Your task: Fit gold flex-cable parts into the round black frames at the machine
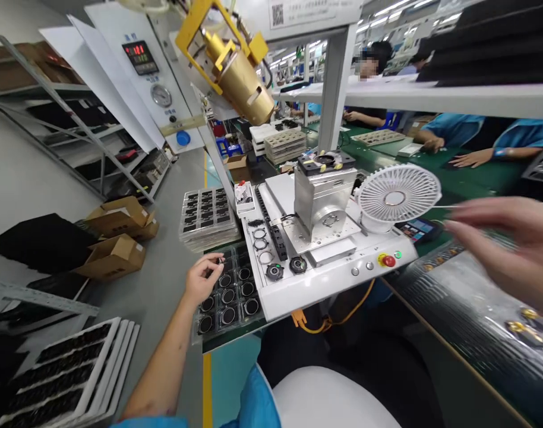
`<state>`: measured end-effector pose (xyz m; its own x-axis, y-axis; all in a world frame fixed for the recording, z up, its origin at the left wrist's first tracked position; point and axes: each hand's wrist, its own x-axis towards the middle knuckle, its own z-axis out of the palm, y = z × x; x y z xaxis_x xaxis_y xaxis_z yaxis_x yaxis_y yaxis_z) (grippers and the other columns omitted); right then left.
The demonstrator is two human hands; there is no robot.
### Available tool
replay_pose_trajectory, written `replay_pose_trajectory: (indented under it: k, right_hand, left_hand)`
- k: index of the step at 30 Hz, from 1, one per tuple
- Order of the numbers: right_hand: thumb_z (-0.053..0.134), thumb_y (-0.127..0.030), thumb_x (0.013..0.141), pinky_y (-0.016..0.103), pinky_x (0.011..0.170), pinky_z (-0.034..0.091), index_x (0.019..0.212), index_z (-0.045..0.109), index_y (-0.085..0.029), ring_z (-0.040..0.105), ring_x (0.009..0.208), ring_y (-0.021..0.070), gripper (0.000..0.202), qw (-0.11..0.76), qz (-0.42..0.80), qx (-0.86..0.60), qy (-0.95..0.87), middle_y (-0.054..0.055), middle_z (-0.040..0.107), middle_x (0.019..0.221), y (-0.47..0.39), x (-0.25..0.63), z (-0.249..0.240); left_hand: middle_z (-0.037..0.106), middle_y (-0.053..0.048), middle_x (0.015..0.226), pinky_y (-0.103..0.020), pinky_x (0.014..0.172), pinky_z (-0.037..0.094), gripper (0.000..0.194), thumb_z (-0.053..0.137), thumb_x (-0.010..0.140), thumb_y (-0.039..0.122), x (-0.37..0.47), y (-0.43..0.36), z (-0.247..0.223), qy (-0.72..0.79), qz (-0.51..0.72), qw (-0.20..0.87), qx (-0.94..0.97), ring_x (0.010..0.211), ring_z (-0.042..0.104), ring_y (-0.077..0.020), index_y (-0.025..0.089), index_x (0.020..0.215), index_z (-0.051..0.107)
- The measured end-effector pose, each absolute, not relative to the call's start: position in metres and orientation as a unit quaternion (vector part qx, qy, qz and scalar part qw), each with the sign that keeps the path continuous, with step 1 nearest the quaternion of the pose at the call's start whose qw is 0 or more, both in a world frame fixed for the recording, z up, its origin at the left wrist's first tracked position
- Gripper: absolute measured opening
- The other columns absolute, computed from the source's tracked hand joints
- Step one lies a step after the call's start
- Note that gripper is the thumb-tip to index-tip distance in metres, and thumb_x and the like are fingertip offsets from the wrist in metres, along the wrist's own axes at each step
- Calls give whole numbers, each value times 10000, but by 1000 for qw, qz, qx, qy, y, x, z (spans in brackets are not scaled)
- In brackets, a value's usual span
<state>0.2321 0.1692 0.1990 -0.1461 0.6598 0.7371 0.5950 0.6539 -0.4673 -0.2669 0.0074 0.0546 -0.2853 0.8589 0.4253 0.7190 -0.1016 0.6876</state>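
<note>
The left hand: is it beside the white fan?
No, the left hand is at the tray of round parts, while the white fan stands nearer the right hand.

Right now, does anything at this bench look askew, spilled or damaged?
Nothing clearly stands out: the dark round parts sit in the tray by the left hand, and no spill shows on the white machine base.

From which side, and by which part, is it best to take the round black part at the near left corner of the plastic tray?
I would pinch the round black part at opposite edges of its rim, coming from above. It appears to lie flat in the plastic tray, with similar parts close behind and to its right, so a sideways approach seems cramped.
</note>
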Motion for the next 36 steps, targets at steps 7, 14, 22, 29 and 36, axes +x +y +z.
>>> replay_pose_trajectory:
  k: [7,14,22,29,36]
  right_hand:
    - [672,-197,829,479,1047,495,976,748,-187,642,1167,306,165,394,63,-278,-874,108,721,1188,241,121,267]
    - [751,-97,755,373,949,537,968,778,-192,693,940,229,234,257,159,-275,-912,31,746,971,281,105,299]
    - [796,-281,793,439,998,547,956,641,-174,669,942,203,249,512,314,-202,-774,56,695,989,285,113,274]
    - [836,-419,778,439,938,577,1039,622,-199,689,1012,243,402,578,411,-185,-680,84,716,1042,214,167,225]
    - [839,-538,789,446,909,602,1069,644,-217,710,995,280,468,506,510,-350,-601,118,725,1062,139,244,103]
  left_hand:
    - [705,-119,1189,-374,847,660,296,859,779,363,-216,29,94,496,638,111,578,1020,742,-236,203,1013,778]
    - [747,-83,1179,-395,926,659,375,873,750,154,-187,55,128,437,624,-31,647,1025,755,-215,238,1103,779]
    - [767,-89,1259,-432,894,652,152,786,871,324,-135,136,211,370,559,-142,728,950,796,-235,228,988,786]
    - [814,-98,1051,-414,1008,557,348,653,937,473,-82,226,270,448,420,-14,789,1126,736,-275,195,788,797]
    - [739,-140,1285,-464,1098,495,466,579,940,601,-94,226,271,449,320,-11,834,1245,666,-306,182,976,782]
